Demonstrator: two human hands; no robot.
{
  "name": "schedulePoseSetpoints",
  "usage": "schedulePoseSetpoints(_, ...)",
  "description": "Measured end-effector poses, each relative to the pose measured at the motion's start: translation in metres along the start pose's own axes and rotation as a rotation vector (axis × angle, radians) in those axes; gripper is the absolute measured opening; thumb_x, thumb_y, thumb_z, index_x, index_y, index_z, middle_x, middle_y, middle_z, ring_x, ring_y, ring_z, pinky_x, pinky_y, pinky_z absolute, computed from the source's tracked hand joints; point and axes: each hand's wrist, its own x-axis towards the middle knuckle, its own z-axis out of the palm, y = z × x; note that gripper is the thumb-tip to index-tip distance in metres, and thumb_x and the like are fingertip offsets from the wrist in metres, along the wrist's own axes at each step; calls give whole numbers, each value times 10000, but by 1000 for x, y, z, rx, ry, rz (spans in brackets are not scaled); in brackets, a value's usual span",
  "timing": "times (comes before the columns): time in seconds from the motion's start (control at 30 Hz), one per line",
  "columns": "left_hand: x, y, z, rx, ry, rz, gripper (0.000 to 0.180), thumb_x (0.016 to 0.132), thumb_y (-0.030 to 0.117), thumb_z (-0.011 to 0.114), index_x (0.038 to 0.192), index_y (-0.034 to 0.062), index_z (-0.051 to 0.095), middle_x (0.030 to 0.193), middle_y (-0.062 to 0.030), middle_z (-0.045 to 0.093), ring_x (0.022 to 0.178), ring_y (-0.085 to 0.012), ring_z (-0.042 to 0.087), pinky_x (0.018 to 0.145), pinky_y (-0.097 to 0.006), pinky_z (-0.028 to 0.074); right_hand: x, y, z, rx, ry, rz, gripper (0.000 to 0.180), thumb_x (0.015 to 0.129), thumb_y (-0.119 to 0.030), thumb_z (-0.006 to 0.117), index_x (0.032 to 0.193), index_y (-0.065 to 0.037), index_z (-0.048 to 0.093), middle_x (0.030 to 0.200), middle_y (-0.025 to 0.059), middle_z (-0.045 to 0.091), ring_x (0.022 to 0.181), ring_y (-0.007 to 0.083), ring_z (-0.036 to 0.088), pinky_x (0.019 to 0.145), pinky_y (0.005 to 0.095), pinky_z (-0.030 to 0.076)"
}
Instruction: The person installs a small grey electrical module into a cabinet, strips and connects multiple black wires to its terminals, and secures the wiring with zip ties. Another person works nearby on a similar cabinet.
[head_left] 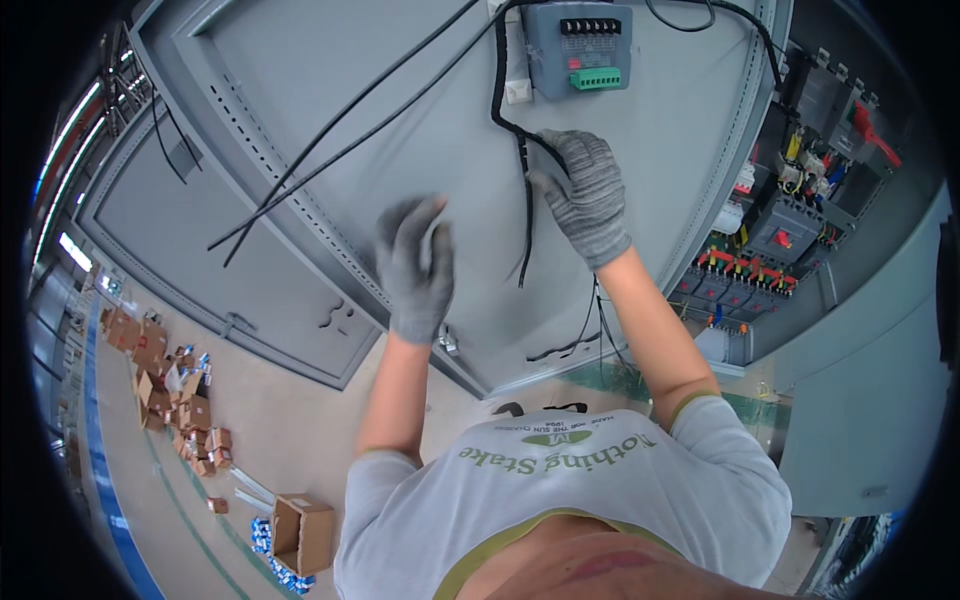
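- The room was a workshop with a pale floor [290,420], seen from above past a grey metal cabinet door [350,110] swung open across the far middle of the view.
- A second grey door [200,250] stood to the left of it, two thin black cables [330,130] slanting across both.
- On the floor at the near left, small cardboard boxes [170,385] lay scattered, with an open carton [302,533] nearer.
- At the right, the open cabinet [790,230] showed rows of breakers and coloured wires.
- A grey meter box [578,45] sat on the door at the far middle.
- The right hand [585,195], gloved, was clenched around a black cable bundle [525,190] hanging below the meter box.
- The left hand [415,265], gloved, was blurred against the door; its fingers looked loose, gripping nothing.
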Motion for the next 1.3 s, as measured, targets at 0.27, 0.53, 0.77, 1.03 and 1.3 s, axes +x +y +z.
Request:
schedulePoseSetpoints(0.27, 119, 20, 58, -55, -136, 189, 180, 827, 40, 664, 1006, 46, 648, 968, -96, 589, 794, -211, 617, 692, -302, 515, 21, 29, -15, -227, -74, -171, 207, 737, -118, 627, 943, -109, 652, 920, 64, 626, 868, 273, 589, 754, 386, 480)
schedulePoseSetpoints(0.53, 121, 32, 69, -112, -95, 18, 146, 828, 28, 659, 974, 38, 656, 880, -92, 605, 748, -179, 627, 693, -284, 514, 33, 47, -25, -222, 18, -178, 155, 719, -122, 680, 868, -93, 653, 859, 78, 640, 802, 272, 593, 722, 379, 494)
schedulePoseSetpoints(0.77, 123, 26, 55, 92, -248, 200, 304, 773, 68, 715, 1070, 80, 651, 925, -83, 608, 819, -219, 631, 715, -307, 537, 40, 62, -21, -118, 160, -206, 171, 698, -100, 697, 867, -102, 667, 869, 64, 653, 817, 274, 595, 720, 387, 491)
schedulePoseSetpoints(1.03, 122, 19, 62, 247, -190, 329, 421, 711, 120, 762, 1112, 104, 639, 953, -88, 607, 801, -229, 625, 692, -322, 546, 38, 64, -20, -127, 94, -223, 148, 727, -125, 669, 875, -117, 673, 891, 55, 655, 832, 262, 591, 741, 391, 469)
schedulePoseSetpoints(1.3, 123, 13, 65, 209, -157, 356, 446, 697, 123, 770, 1124, 110, 640, 951, -99, 605, 810, -240, 613, 695, -337, 544, 39, 60, -20, -127, 77, -185, 111, 737, -146, 667, 846, -130, 683, 900, 54, 657, 852, 247, 600, 754, 387, 468)
